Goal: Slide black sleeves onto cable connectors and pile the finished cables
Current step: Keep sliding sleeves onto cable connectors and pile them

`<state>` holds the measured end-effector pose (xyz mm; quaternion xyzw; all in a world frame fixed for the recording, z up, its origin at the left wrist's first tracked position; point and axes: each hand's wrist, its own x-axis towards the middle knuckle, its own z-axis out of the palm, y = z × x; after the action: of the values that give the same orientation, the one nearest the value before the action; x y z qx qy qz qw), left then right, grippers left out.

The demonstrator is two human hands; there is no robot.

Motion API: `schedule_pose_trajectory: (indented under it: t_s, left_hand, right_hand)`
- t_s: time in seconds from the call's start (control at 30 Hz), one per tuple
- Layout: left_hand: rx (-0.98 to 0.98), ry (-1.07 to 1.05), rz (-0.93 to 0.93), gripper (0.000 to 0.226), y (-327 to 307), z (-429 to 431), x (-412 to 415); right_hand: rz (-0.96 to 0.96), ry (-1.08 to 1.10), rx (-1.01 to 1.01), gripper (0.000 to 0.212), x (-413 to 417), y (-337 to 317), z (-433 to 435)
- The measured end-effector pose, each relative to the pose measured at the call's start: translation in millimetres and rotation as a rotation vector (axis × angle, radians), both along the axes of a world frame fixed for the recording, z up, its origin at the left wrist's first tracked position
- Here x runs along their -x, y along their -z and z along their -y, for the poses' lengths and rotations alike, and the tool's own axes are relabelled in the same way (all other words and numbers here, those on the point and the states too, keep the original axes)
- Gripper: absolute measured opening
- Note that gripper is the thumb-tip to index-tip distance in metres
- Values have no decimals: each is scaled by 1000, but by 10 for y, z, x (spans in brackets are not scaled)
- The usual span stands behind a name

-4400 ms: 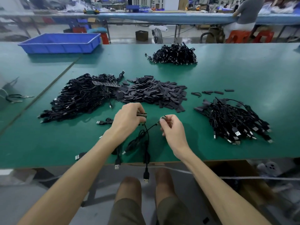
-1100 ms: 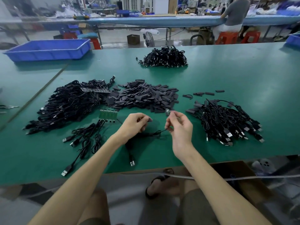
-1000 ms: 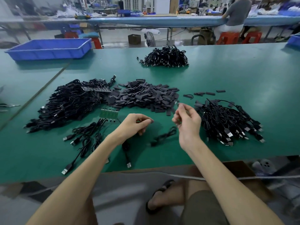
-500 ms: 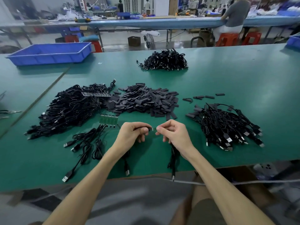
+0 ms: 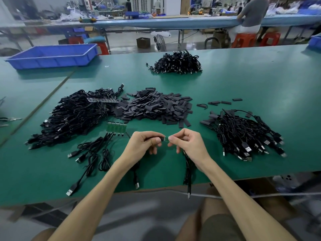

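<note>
Far left on the bench (image 5: 251,80): a large tangle of black cables (image 5: 73,115). Just nearer me lie a strip of green boards (image 5: 116,127) and a few loose cables (image 5: 92,153). Centre, beyond my hands: heap of black sleeves (image 5: 156,106).

Left hand (image 5: 144,145): thumb and forefinger pinch one sleeve (image 5: 161,139), other fingers curled under. Sleeve long axis runs left–right, its right end meeting the connector (image 5: 166,139); overlap too small to tell.

Right hand (image 5: 189,145): fingers pinch the connector, which points left. Its cable (image 5: 188,171) drops toward me, over the bench edge.

Right: second cable pile (image 5: 243,134), plugs toward near-right.
</note>
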<state>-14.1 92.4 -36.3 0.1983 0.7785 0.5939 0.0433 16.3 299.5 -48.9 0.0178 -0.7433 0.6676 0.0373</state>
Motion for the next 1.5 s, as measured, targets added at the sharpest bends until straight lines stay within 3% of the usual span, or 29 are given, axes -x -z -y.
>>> schedule_pose_trajectory:
  t_s: [0.4,0.63,0.8,1.07,1.5]
  left_hand:
    - [118,88,-57,17,77,-4,-18]
    - [43,-98,-79,18,111,9,0]
    - [60,-106,-90,21,126,4,19]
    - [134,-11,-56,15,111,34,40]
    - [271,170,-55,19,-22,39,21]
  right_hand:
    - [14,-73,5,21,-17,-20,37]
    - [13,-110,26,15,-46,-41,19]
    - [30,-111,0,22,-42,-6,1]
    - [-15,-47,8,7,-51,20,-41]
    - [-27,-27,61,7,-59,-17,-31]
